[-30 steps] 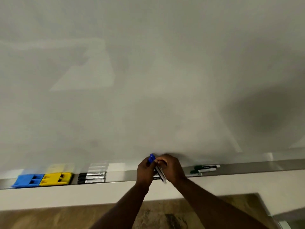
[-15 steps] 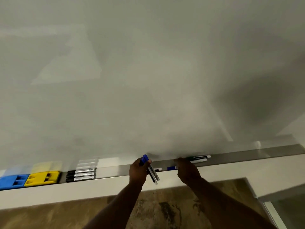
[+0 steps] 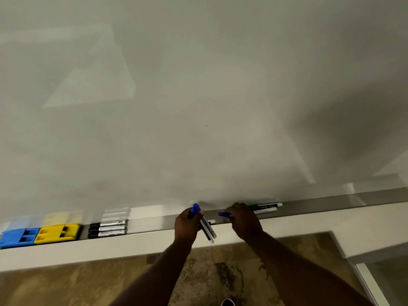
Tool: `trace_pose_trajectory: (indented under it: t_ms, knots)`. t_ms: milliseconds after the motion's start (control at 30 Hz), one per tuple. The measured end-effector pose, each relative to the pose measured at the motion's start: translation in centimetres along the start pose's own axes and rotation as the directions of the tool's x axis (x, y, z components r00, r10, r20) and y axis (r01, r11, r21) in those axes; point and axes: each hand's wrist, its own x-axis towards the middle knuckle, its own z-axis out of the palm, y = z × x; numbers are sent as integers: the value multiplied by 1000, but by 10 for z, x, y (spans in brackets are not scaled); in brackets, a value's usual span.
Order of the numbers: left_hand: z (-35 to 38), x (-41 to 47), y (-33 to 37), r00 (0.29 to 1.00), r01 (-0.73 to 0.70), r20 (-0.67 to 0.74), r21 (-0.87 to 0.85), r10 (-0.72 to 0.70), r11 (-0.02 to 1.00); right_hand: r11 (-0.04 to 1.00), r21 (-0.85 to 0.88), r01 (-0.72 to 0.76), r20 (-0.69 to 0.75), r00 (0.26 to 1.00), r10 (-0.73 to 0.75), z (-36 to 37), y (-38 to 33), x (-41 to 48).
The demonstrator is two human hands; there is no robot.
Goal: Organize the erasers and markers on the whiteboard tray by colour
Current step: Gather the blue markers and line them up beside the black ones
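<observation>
My left hand [image 3: 187, 224] is shut on a small bunch of blue-capped markers [image 3: 205, 226], caps up, barrels pointing down over the tray's front edge. Just to its right, my right hand [image 3: 244, 219] closes on another blue-capped marker [image 3: 223, 214] lying on the metal whiteboard tray [image 3: 331, 202]. Two green markers [image 3: 265, 207] lie on the tray just beyond my right hand. Far left on the tray sit a blue eraser [image 3: 18, 237], a yellow eraser [image 3: 58, 233] and three black markers [image 3: 108, 228] side by side.
The large whiteboard [image 3: 198, 96] fills the view above the tray. A white ledge [image 3: 88, 250] runs below the tray, and brown patterned floor [image 3: 66, 288] lies underneath. A shoe tip [image 3: 227, 302] shows at the bottom edge.
My hands have come apart: the left keeps the marker bunch, while the right has reached right to a blue marker on the tray. The view shifted slightly.
</observation>
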Motion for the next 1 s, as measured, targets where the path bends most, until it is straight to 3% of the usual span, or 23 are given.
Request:
trace_pose_trajectory:
  t_ms: [100, 200, 267, 400, 600, 733, 867, 1000]
  knots:
    - [-2, -3, 1, 1000, -10, -1, -17, 10, 1000, 954, 300, -23, -83, 995, 51, -7, -33, 7]
    - [-2, -5, 6, 1000, -12, 13, -73, 13, 997, 747, 652, -127, -9, 985, 175, -9, -64, 17]
    - [-7, -9, 10, 999, -15, 33, -146, 20, 989, 664, 735, -139, 27, 984, 176, -7, -77, 21]
    - [-19, -16, 18, 998, -30, 46, -259, 44, 965, 688, 721, -86, 9, 993, 115, 0, -90, 21]
    - [-48, -30, 17, 995, -20, -98, -359, -17, 933, 755, 656, -6, 9, 1000, 1, 5, -126, 13]
    - [-80, -32, 14, 994, -3, -99, -397, -40, 918, 757, 654, 7, 21, 999, -28, 9, -151, 10]
    - [-108, -29, 20, 995, -30, -100, -375, -8, 927, 741, 672, 2, 20, 1000, -20, 14, -174, 9]
    - [-131, -23, 24, 977, -54, -210, -421, -40, 906, 743, 662, -98, 57, 995, 80, 26, -192, 11]
